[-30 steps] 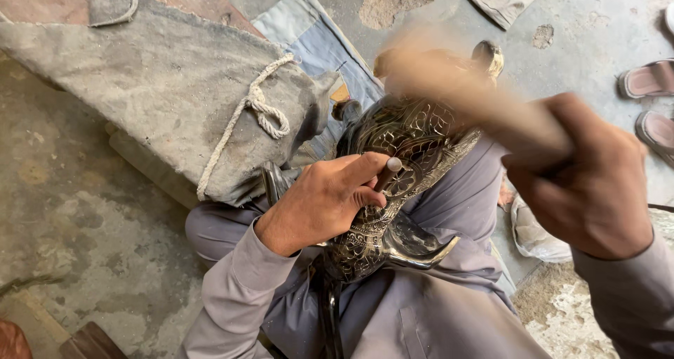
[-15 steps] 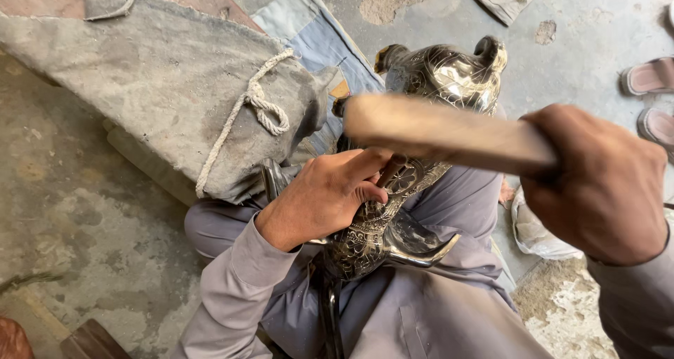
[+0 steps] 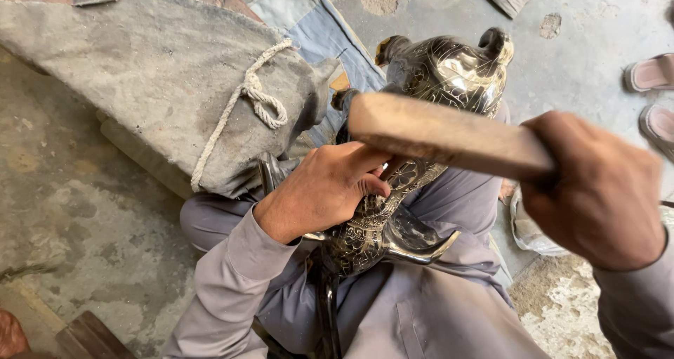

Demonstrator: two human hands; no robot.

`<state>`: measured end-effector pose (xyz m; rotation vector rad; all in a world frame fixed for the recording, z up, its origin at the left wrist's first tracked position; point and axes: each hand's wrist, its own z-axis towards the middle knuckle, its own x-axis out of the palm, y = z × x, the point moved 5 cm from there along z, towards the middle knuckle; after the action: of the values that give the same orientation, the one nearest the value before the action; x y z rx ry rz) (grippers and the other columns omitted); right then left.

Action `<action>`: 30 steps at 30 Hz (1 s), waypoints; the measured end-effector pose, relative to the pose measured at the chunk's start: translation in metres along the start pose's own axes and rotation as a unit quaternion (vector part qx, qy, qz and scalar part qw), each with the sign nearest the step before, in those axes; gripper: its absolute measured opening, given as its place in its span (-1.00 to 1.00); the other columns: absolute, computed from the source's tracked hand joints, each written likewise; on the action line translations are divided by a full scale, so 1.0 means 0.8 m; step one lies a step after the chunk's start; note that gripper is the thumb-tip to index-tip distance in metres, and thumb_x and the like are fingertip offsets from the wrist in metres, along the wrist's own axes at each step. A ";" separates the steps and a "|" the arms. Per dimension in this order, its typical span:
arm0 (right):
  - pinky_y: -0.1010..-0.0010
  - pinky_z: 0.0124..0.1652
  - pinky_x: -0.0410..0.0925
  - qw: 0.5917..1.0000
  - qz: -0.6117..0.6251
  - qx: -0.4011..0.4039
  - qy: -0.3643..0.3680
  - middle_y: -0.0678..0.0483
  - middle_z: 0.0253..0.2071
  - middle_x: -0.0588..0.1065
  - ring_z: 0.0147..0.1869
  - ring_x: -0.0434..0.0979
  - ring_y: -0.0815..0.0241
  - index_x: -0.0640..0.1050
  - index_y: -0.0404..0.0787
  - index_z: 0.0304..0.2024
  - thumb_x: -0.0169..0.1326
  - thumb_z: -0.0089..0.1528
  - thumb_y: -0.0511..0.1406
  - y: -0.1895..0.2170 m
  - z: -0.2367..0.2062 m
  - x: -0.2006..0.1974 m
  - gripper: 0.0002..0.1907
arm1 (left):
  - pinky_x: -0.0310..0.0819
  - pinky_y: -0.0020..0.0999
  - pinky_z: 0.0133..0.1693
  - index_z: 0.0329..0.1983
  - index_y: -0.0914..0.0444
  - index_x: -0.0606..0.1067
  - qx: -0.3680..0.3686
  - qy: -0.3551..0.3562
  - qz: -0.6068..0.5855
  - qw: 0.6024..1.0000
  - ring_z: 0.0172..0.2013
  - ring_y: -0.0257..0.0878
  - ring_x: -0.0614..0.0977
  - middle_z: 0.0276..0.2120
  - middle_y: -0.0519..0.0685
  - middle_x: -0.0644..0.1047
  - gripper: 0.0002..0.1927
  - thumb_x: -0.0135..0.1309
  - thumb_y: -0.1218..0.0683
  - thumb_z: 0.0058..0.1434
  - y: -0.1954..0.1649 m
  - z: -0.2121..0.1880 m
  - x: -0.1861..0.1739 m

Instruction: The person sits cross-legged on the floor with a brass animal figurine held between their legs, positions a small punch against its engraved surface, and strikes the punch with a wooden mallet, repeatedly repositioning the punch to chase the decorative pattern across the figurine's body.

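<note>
Two sandals (image 3: 651, 95) — bare, stained concrete floor (image 3: 77, 190)

Rough grey concrete floor (image 3: 77, 211); grey sack (image 3: 161, 71) with rope (image 3: 246, 95); blue cloth (image 3: 302, 15); sandals (image 3: 649, 74) nearby

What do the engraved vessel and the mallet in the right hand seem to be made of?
Engraved vessel: probably brass or similar metal, polished, with bright reflections and dark incised patterns. Mallet in the right hand: apparently bare wood, matte, pale brown, somewhat blurred.
</note>
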<state>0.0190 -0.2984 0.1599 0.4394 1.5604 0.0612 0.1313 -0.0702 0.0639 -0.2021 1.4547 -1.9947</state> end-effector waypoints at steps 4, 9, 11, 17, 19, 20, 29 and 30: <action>0.38 -0.19 0.51 0.986 0.164 0.025 -0.017 -0.05 -0.28 0.58 -0.25 0.63 0.14 0.56 -0.26 -0.11 0.28 0.16 -0.38 0.007 0.003 -0.002 -0.74 | 0.75 -0.37 -0.19 0.30 0.12 0.26 -0.024 0.013 -0.056 0.998 -0.18 -0.10 0.74 -0.01 0.10 0.58 -0.35 -0.01 0.47 0.20 0.000 0.004 0.001; 0.24 -0.31 0.44 0.995 -0.083 0.057 0.024 -0.13 -0.35 0.57 -0.36 0.61 0.04 0.54 -0.32 -0.08 0.31 0.08 -0.38 0.018 0.005 -0.008 -0.63 | 0.66 -0.33 -0.29 0.21 0.14 0.33 -0.050 0.025 -0.007 0.998 -0.27 -0.14 0.75 -0.19 0.07 0.59 -0.49 0.09 0.39 0.27 -0.003 0.008 0.000; 0.27 -0.27 0.45 0.996 0.063 0.060 -0.009 -0.12 -0.33 0.58 -0.32 0.61 0.06 0.54 -0.32 -0.11 0.28 0.12 -0.38 0.022 0.007 -0.009 -0.69 | 0.71 -0.37 -0.27 0.25 0.15 0.32 -0.065 0.026 -0.041 0.997 -0.25 -0.17 0.76 -0.17 0.07 0.59 -0.47 0.00 0.43 0.27 -0.003 0.010 0.000; 0.26 -0.29 0.47 0.985 -0.131 0.091 0.069 -0.11 -0.34 0.61 -0.35 0.63 0.07 0.56 -0.29 -0.07 0.32 0.12 -0.38 0.004 -0.001 0.001 -0.66 | 0.67 -0.32 -0.25 0.23 0.17 0.37 -0.057 0.011 -0.012 0.998 -0.25 -0.18 0.76 -0.20 0.07 0.62 -0.55 0.14 0.28 0.31 -0.008 0.018 -0.006; 0.23 -0.26 0.48 0.989 -0.049 0.140 0.023 -0.19 -0.35 0.59 -0.31 0.65 0.05 0.54 -0.36 0.00 0.35 0.15 -0.37 -0.012 -0.011 -0.008 -0.60 | 0.62 -0.32 -0.26 0.23 0.20 0.36 -0.059 -0.014 0.015 0.998 -0.24 -0.20 0.75 -0.22 0.03 0.63 -0.57 0.24 0.17 0.36 -0.008 0.018 -0.016; 0.26 -0.22 0.50 0.991 0.034 0.127 0.004 -0.16 -0.31 0.58 -0.25 0.65 0.08 0.51 -0.35 -0.01 0.32 0.16 -0.37 -0.015 -0.013 -0.007 -0.61 | 0.62 -0.31 -0.27 0.22 0.22 0.38 -0.063 0.000 0.005 0.998 -0.25 -0.21 0.76 -0.24 0.03 0.64 -0.56 0.25 0.15 0.33 -0.007 0.018 -0.017; 0.35 -0.09 0.57 0.934 0.324 0.143 -0.049 0.05 -0.19 0.50 -0.06 0.60 0.22 0.44 -0.26 -0.02 0.22 0.14 -0.42 -0.021 -0.009 -0.002 -0.63 | 0.70 -0.39 -0.18 0.21 0.29 0.42 -0.068 0.048 -0.050 0.995 -0.21 -0.19 0.78 -0.13 0.10 0.62 -0.53 0.04 0.40 0.23 0.003 0.017 -0.004; 0.35 -0.06 0.57 0.910 0.383 0.140 -0.068 0.08 -0.18 0.50 -0.04 0.61 0.23 0.44 -0.23 -0.02 0.21 0.16 -0.41 -0.017 -0.009 -0.001 -0.64 | 0.71 -0.40 -0.18 0.22 0.30 0.41 -0.071 0.050 -0.061 0.994 -0.21 -0.18 0.78 -0.13 0.11 0.61 -0.51 0.01 0.43 0.22 0.003 0.016 -0.003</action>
<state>0.0083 -0.3096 0.1566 1.2433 1.1801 0.4069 0.1406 -0.0793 0.0671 -0.2622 1.6869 -2.0230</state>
